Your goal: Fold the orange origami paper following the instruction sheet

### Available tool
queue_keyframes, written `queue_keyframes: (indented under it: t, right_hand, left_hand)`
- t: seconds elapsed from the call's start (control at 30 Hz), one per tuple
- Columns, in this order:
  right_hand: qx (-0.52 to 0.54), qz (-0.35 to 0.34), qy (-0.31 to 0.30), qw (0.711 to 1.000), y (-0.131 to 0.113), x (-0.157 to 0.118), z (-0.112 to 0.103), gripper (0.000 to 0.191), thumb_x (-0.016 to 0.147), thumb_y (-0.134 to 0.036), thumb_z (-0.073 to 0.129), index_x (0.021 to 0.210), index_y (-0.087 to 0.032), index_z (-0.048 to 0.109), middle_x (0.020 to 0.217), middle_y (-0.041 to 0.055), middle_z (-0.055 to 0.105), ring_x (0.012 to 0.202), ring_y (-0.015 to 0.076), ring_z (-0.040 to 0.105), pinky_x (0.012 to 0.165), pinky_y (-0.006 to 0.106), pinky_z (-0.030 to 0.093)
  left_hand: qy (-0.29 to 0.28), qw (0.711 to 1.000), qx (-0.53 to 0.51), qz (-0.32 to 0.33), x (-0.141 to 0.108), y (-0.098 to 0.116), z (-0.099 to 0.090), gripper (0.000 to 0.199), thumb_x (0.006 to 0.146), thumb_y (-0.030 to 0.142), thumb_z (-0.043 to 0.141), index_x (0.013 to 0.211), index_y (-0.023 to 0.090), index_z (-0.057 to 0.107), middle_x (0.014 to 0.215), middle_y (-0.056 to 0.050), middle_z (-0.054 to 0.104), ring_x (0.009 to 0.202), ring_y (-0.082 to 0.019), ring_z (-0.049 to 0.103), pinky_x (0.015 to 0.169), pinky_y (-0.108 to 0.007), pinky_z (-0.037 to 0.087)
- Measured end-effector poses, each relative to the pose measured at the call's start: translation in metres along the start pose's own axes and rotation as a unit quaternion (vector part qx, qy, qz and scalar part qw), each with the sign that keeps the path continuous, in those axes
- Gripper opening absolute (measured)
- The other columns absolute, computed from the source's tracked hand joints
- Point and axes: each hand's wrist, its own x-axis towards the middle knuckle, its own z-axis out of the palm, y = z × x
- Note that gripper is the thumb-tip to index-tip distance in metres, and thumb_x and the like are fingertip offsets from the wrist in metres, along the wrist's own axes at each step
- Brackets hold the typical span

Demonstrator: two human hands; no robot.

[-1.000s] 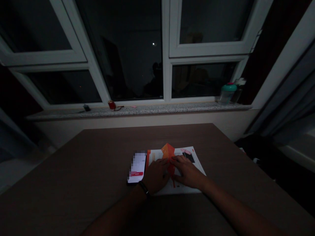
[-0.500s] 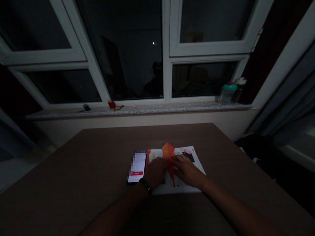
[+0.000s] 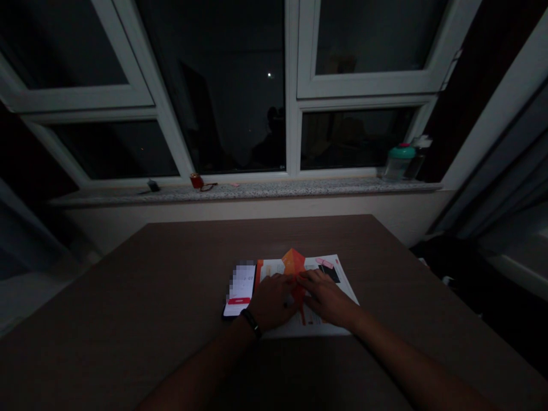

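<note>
A folded sheet of orange-red paper [image 3: 293, 261] lies over a white printed booklet [image 3: 345, 284], its pointed far end showing beyond my fingers and a narrow red tip pointing back toward me. My left hand [image 3: 273, 301], with a dark band on the wrist, is closed on the paper's left side. On the opposite side, my right hand [image 3: 329, 297] has its fingertips pressed on the paper. The fingertips of both hands nearly meet at its middle, and they hide much of the folds.
Left of the booklet lies a lit smartphone [image 3: 238, 292]. A pink item [image 3: 324, 263] rests on the booklet's far right part. All this is on a brown wooden table [image 3: 171, 274]. Bottles [image 3: 400, 162] and a small red jar [image 3: 196, 181] stand on the stone windowsill [image 3: 274, 189].
My left fingers have shifted slightly toward me and to the right along the paper. My right hand stays nearly still. The whole view has moved a little.
</note>
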Motion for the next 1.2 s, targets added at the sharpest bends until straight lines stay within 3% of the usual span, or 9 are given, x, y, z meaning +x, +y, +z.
queue_keyframes:
  t: [0.3,0.5,0.63,0.73,1.07,1.2]
  right_hand:
    - [0.008,0.008,-0.008,1.0,-0.002,0.001,-0.002,0.057,0.081,-0.022,0.062,0.137,-0.018,0.051,0.131,0.0126,0.053,0.121,0.0291,0.044,0.103,0.044,0.037]
    - [0.015,0.012,-0.016,1.0,-0.003,0.0,-0.006,0.064,0.077,-0.03,0.068,0.138,-0.02,0.05,0.135,0.012,0.051,0.121,0.0303,0.044,0.103,0.045,0.036]
    - [0.013,0.001,-0.012,1.0,-0.002,0.0,-0.007,0.062,0.079,-0.03,0.068,0.137,-0.021,0.05,0.132,0.0116,0.052,0.119,0.0298,0.044,0.101,0.044,0.036]
    - [0.014,-0.002,-0.006,1.0,-0.003,0.001,-0.007,0.046,0.084,-0.026,0.062,0.13,-0.023,0.057,0.122,0.0094,0.056,0.112,0.0277,0.047,0.097,0.042,0.038]
    - [-0.019,0.032,0.023,0.999,-0.008,0.005,0.001,0.03,0.077,-0.026,0.069,0.106,-0.02,0.063,0.108,0.0075,0.056,0.103,0.0264,0.047,0.089,0.038,0.038]
    - [-0.015,0.03,0.032,0.999,-0.001,0.009,0.003,0.023,0.081,-0.017,0.061,0.104,-0.02,0.065,0.106,0.0066,0.058,0.102,0.0247,0.048,0.087,0.037,0.038]
  left_hand:
    - [-0.015,1.0,-0.017,-0.004,-0.004,0.001,-0.002,0.057,0.081,0.043,0.068,0.132,0.021,0.054,0.14,-0.01,0.053,0.125,-0.03,0.051,0.105,-0.048,0.04]
    - [-0.024,0.999,-0.033,0.01,-0.006,-0.001,-0.002,0.075,0.075,0.059,0.071,0.135,0.02,0.051,0.143,-0.012,0.05,0.128,-0.033,0.048,0.106,-0.05,0.039]
    - [-0.001,0.999,-0.035,0.004,-0.004,-0.002,0.0,0.055,0.083,0.049,0.068,0.129,0.02,0.056,0.137,-0.01,0.055,0.123,-0.03,0.051,0.104,-0.047,0.04]
    - [0.008,0.999,-0.044,-0.002,-0.003,-0.002,0.003,0.046,0.084,0.044,0.067,0.122,0.021,0.058,0.128,-0.008,0.061,0.116,-0.028,0.055,0.101,-0.044,0.041]
    - [-0.008,1.0,-0.023,-0.014,-0.001,0.002,0.001,0.048,0.08,0.044,0.072,0.118,0.021,0.056,0.121,-0.007,0.062,0.111,-0.028,0.054,0.094,-0.044,0.042]
    - [-0.017,1.0,-0.012,-0.018,-0.001,0.005,-0.002,0.045,0.081,0.044,0.071,0.116,0.02,0.057,0.119,-0.008,0.063,0.109,-0.028,0.055,0.092,-0.043,0.042]
